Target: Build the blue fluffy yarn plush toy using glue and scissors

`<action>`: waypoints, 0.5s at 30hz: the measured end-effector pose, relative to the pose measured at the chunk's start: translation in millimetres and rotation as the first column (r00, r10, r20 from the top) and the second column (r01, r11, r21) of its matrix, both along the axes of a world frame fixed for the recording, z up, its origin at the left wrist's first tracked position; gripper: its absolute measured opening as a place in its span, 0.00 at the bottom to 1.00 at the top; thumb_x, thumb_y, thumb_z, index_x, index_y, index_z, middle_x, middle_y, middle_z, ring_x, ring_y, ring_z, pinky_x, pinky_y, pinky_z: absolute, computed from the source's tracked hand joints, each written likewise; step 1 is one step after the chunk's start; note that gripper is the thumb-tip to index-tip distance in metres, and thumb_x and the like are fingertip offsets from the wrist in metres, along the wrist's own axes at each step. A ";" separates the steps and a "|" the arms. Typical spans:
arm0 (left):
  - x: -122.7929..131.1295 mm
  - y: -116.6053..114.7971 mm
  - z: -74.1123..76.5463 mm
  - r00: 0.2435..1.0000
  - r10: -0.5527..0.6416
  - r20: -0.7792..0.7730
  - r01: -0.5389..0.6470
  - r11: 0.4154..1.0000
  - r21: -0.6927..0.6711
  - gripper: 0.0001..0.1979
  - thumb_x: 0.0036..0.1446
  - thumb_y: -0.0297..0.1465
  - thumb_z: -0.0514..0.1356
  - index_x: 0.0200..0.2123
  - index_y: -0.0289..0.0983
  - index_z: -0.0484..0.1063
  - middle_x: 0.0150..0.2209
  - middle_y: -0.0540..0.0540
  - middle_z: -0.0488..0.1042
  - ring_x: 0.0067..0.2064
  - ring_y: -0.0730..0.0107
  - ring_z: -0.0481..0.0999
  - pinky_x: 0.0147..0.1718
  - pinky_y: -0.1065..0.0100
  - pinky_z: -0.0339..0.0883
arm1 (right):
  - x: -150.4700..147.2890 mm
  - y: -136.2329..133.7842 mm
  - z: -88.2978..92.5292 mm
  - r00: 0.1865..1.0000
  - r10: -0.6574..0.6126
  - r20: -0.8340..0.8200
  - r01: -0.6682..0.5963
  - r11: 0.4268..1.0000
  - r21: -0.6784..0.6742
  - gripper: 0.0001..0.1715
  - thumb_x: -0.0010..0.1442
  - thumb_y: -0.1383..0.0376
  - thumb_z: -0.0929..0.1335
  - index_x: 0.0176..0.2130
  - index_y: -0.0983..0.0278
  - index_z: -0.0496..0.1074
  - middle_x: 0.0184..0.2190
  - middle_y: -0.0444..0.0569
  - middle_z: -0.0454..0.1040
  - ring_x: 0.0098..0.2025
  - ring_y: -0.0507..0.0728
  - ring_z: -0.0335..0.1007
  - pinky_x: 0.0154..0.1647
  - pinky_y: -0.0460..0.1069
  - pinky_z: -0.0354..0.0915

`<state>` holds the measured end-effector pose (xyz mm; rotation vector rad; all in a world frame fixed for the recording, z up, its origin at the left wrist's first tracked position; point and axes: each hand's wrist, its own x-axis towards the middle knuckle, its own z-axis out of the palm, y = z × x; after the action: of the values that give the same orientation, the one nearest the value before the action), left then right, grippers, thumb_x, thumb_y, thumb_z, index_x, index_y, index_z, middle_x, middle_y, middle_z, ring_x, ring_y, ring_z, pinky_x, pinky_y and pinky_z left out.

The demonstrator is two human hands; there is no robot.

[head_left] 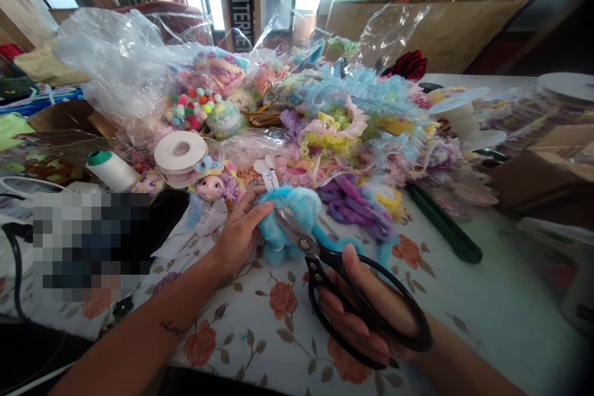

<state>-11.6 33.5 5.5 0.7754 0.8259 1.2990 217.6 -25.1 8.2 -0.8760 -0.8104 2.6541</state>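
My left hand (pixel 239 229) is closed on the left side of a fluffy light-blue plush toy (pixel 278 250), which rests low over the flowered tablecloth. A small white tag (pixel 270 180) stands up at its top. In my right hand (pixel 357 306) is a pair of large black-handled scissors (pixel 312 249), fingers through the loops. The blades lie against the blue fluff near my left thumb; their tips are hard to make out in it. A strand of blue fibre (pixel 341 242) trails rightward from the toy, past the scissors.
Behind my hands spreads a heap of pastel ruffled trim (pixel 362 93), plastic wrap (pixel 116 55) and pompoms (pixel 192 106). A ribbon spool (pixel 180 151), a thread cone (pixel 111 170) and a doll head (pixel 211 187) stand left. Purple wool (pixel 357 207) and a dark green bar (pixel 445 226) lie right.
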 end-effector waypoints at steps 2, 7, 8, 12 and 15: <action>-1.3 0.1 -0.5 1.000 0.001 -0.014 -0.001 1.000 0.002 0.21 0.51 0.39 0.72 0.45 0.39 0.71 0.34 0.49 0.79 0.34 0.66 0.79 0.29 0.70 0.70 | -7.0 17.8 -2.1 0.999 -0.041 -0.024 0.041 0.999 0.005 0.43 0.49 0.27 0.68 0.24 0.64 0.68 0.12 0.36 0.60 0.08 0.44 0.48 0.06 0.39 0.54; -2.8 1.7 -0.6 0.999 -0.002 -0.034 0.002 1.000 0.008 0.19 0.53 0.38 0.71 0.44 0.39 0.71 0.33 0.50 0.78 0.32 0.68 0.78 0.29 0.71 0.70 | -10.8 18.4 2.1 0.998 -0.066 -0.016 0.066 0.997 0.033 0.41 0.51 0.30 0.70 0.22 0.65 0.68 0.11 0.37 0.60 0.08 0.42 0.47 0.07 0.38 0.55; -2.7 2.0 -0.8 1.000 -0.005 -0.026 0.005 1.000 0.017 0.18 0.53 0.38 0.71 0.44 0.39 0.72 0.32 0.51 0.78 0.32 0.69 0.77 0.29 0.71 0.70 | -10.6 16.9 3.2 0.998 -0.067 -0.013 0.067 0.997 0.045 0.40 0.51 0.31 0.71 0.22 0.65 0.67 0.11 0.37 0.59 0.08 0.42 0.47 0.07 0.38 0.54; -2.4 2.6 -2.6 1.000 -0.009 -0.010 0.010 0.999 0.038 0.16 0.52 0.37 0.72 0.41 0.38 0.74 0.31 0.51 0.77 0.31 0.71 0.76 0.29 0.72 0.71 | -11.1 15.5 4.2 0.997 -0.072 -0.002 0.072 0.994 0.080 0.38 0.55 0.34 0.71 0.21 0.64 0.66 0.10 0.37 0.59 0.07 0.43 0.46 0.05 0.38 0.52; -3.3 2.8 -4.9 1.000 -0.025 -0.008 0.025 0.998 0.050 0.14 0.54 0.36 0.71 0.40 0.38 0.76 0.33 0.51 0.78 0.32 0.71 0.77 0.31 0.72 0.71 | -11.8 15.3 3.7 0.996 -0.085 -0.010 0.085 0.992 0.091 0.38 0.57 0.35 0.69 0.21 0.64 0.65 0.09 0.37 0.59 0.06 0.43 0.46 0.05 0.38 0.50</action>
<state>-15.0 36.2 0.5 0.8285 0.7899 1.2994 205.8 -9.8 11.9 -0.8595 -0.8662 2.5236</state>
